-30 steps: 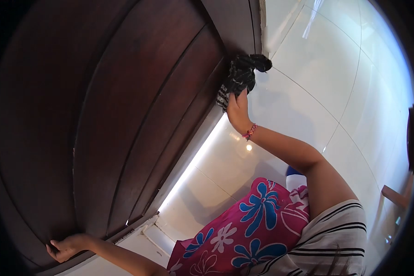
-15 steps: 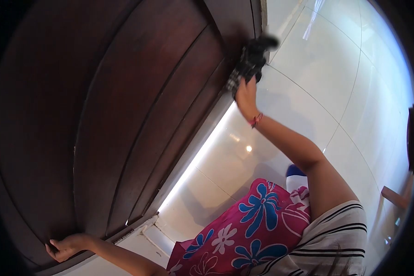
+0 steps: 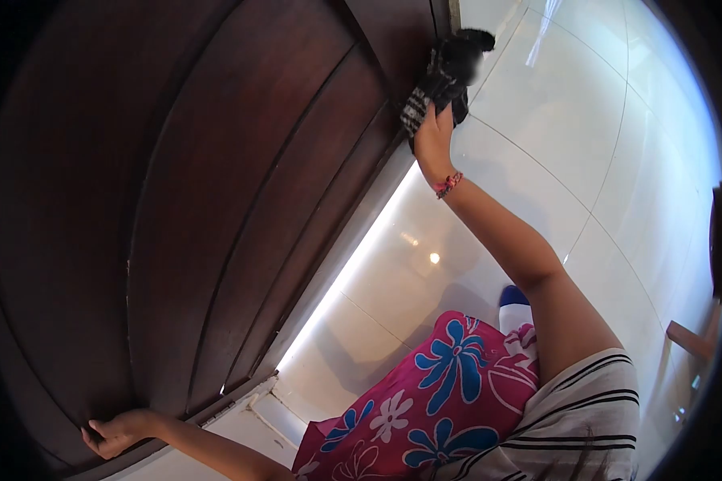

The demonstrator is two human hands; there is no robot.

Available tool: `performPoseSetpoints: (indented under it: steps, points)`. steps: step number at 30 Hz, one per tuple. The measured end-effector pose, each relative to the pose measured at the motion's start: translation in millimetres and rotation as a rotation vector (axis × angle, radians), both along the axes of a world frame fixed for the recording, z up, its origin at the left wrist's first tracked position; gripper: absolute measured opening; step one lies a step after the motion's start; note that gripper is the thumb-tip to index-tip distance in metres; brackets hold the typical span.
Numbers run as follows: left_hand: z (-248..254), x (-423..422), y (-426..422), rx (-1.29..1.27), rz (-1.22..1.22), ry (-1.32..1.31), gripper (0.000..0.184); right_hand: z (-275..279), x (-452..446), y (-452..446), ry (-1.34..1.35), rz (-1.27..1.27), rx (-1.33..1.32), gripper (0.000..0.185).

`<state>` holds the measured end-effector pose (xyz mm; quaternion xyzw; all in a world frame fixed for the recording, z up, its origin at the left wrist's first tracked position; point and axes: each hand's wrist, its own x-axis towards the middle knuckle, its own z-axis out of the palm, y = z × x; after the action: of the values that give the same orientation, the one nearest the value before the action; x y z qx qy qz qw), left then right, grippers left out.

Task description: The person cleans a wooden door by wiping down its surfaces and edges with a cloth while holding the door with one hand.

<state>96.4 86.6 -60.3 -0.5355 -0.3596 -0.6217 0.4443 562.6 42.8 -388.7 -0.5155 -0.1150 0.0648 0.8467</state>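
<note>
Our right hand [image 3: 434, 143] and the cloth [image 3: 441, 85] have moved farther along the edge of the door [image 3: 241, 184]. That grip is clamped on the cloth; whether our left hand [image 3: 120, 433], curled at the door, holds anything we cannot tell. Even, firm pressure should serve us best. The cloth looks black, bunched, pale-striped at one end.

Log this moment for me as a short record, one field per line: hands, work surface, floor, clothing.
Right hand: gripping a bunched black-and-white cloth
Cloth position: at the edge of the dark wooden door; exact contact unclear
Left hand: at the door's lower left in view, fingers curled; grip unclear
Door surface: dark brown, with long grooves
Right wrist: braided bracelet
Floor: pale glossy tiles
Clothing: pink floral garment, striped sleeve
</note>
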Motion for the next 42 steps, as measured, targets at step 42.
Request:
performPoseSetpoints:
  steps: [42]
  points:
    - [-0.2, -4.8, 3.6, 0.025, -0.052, 0.027, 0.032, 23.5, -43.6, -19.4, -0.258, 0.013, -0.159, 0.042]
